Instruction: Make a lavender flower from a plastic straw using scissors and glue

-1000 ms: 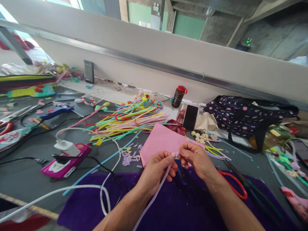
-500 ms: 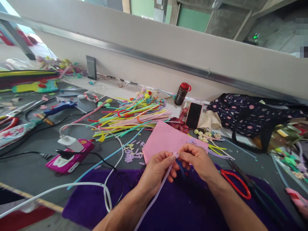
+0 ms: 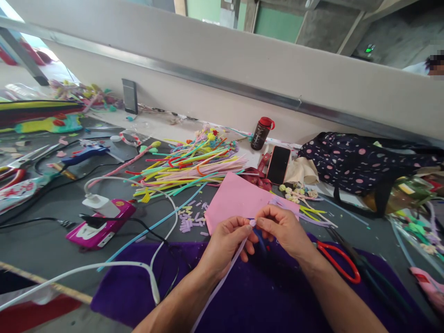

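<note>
A pale lilac pipe cleaner (image 3: pixel 222 281) runs up from the bottom edge to my fingertips, its upper end bunched into a small curl. My left hand (image 3: pixel 225 241) pinches it just below that curl, thumb against forefinger. From the other side, my right hand (image 3: pixel 282 230) has thumb and forefinger closed on the curled end. The fingertips partly cover the curl. Beneath both hands, a blue curved handle (image 3: pixel 261 243) shows in part over the purple cloth (image 3: pixel 263 296). A pink sheet (image 3: pixel 236 199) lies just beyond them.
Red-handled scissors (image 3: pixel 342 263) lie right of my right forearm. Cut lilac bits (image 3: pixel 189 223) and a pile of coloured pipe cleaners (image 3: pixel 194 169) sit left of the sheet. Behind are a phone (image 3: pixel 278 165), a bottle (image 3: pixel 261 134) and a bag (image 3: pixel 350 162). Cords surround a magenta power strip (image 3: pixel 100 226).
The view has shifted slightly, so the table things sit a little further right. Both hands keep their pinch on the pipe cleaner, with small finger movements at the curl.
</note>
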Action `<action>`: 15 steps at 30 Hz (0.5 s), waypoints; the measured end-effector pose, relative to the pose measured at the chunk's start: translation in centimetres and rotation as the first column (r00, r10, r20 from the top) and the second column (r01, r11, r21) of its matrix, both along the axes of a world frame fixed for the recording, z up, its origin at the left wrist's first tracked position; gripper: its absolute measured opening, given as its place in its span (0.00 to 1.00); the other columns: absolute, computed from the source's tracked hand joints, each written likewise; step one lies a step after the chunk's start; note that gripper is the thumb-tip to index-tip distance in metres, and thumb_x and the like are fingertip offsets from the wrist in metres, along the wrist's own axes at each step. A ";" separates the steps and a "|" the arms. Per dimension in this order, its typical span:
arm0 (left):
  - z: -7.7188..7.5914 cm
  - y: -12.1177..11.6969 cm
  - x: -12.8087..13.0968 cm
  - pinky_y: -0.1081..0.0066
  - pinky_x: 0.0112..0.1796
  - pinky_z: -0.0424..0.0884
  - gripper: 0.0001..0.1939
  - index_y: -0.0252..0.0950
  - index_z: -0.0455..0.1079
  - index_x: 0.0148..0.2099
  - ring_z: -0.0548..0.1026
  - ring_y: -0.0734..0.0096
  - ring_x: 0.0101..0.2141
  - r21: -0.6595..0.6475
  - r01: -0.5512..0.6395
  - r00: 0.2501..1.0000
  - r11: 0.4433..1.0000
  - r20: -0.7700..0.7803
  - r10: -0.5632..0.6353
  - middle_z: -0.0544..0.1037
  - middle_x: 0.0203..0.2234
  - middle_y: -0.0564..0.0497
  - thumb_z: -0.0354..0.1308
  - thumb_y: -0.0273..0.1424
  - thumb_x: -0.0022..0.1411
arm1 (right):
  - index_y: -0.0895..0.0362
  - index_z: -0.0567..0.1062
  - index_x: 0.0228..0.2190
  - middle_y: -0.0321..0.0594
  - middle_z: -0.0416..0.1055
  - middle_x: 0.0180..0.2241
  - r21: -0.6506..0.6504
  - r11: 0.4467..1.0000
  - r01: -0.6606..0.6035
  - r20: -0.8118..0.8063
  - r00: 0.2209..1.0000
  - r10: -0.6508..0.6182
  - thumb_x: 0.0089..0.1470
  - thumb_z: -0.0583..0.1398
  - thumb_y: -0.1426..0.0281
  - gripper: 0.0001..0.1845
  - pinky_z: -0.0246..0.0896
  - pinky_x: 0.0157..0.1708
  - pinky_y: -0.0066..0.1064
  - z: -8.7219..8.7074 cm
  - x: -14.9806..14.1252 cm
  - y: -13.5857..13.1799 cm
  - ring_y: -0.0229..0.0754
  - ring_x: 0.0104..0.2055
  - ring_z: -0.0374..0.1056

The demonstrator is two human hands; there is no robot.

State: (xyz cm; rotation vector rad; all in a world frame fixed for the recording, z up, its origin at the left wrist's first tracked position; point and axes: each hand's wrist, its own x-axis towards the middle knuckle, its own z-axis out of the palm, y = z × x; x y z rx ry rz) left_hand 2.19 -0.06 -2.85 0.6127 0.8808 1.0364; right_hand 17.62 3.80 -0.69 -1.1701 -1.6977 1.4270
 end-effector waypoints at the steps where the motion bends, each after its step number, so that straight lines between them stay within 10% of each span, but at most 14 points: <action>1: 0.0 0.0 0.0 0.81 0.13 0.61 0.10 0.33 0.66 0.32 0.69 0.79 0.15 -0.002 -0.003 1.000 1.000 0.005 0.003 0.76 0.20 0.52 0.61 0.33 0.49 | 0.56 0.71 0.27 0.31 0.68 0.18 0.008 1.000 -0.004 0.015 1.000 0.004 0.51 0.59 0.65 0.07 0.55 0.17 0.23 0.1 0.0 0.0 0.33 0.19 0.62; 15: -0.3 0.2 0.2 0.81 0.12 0.61 0.08 0.33 0.65 0.30 0.69 0.77 0.14 0.055 -0.007 0.992 0.998 -0.122 0.014 0.75 0.19 0.52 0.60 0.31 0.48 | 0.56 0.73 0.27 0.32 0.69 0.20 0.207 0.977 -0.048 0.190 0.982 0.008 0.52 0.58 0.69 0.05 0.56 0.21 0.25 0.3 0.3 -0.2 0.35 0.21 0.63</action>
